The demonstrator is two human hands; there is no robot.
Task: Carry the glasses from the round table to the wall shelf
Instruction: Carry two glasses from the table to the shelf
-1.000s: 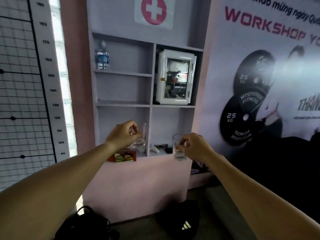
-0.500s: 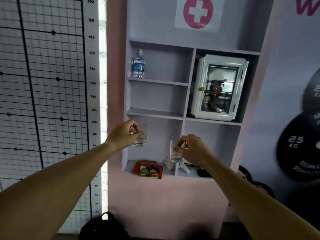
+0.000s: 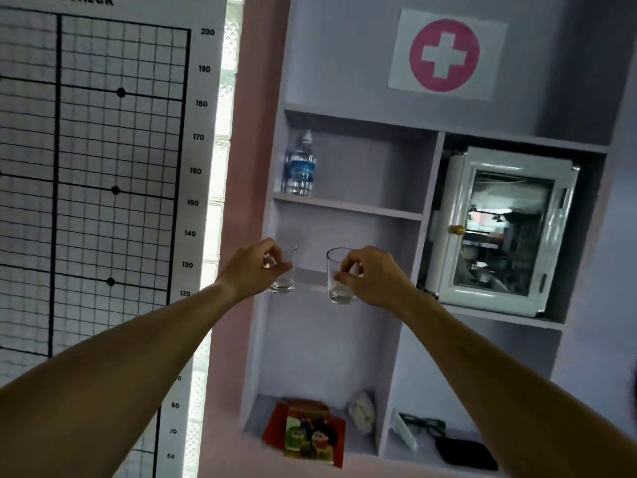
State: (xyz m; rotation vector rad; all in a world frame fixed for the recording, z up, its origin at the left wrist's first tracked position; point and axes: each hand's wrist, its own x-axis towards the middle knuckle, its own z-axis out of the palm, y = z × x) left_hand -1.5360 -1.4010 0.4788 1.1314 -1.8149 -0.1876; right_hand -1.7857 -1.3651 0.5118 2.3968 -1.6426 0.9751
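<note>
My left hand (image 3: 253, 269) grips a clear drinking glass (image 3: 284, 282) by its rim. A second clear glass (image 3: 336, 284) is pinched at the rim by my right hand (image 3: 370, 276). Both glasses hang upright in the air, side by side, in front of the middle board (image 3: 312, 272) of the lilac wall shelf (image 3: 344, 205). Their bases sit level with or just below that board's front edge. The round table is out of view.
A water bottle (image 3: 299, 165) stands on the upper board. A white glass-door cabinet (image 3: 499, 229) fills the right compartment. A colourful packet (image 3: 308, 431), black glasses (image 3: 422, 424) and a dark pouch (image 3: 467, 451) lie on the bottom board. A height chart (image 3: 103, 167) hangs at left.
The view has closed in on the shelf and tilted up. Both hands have raised their glasses from the bottom board's height to the middle board.
</note>
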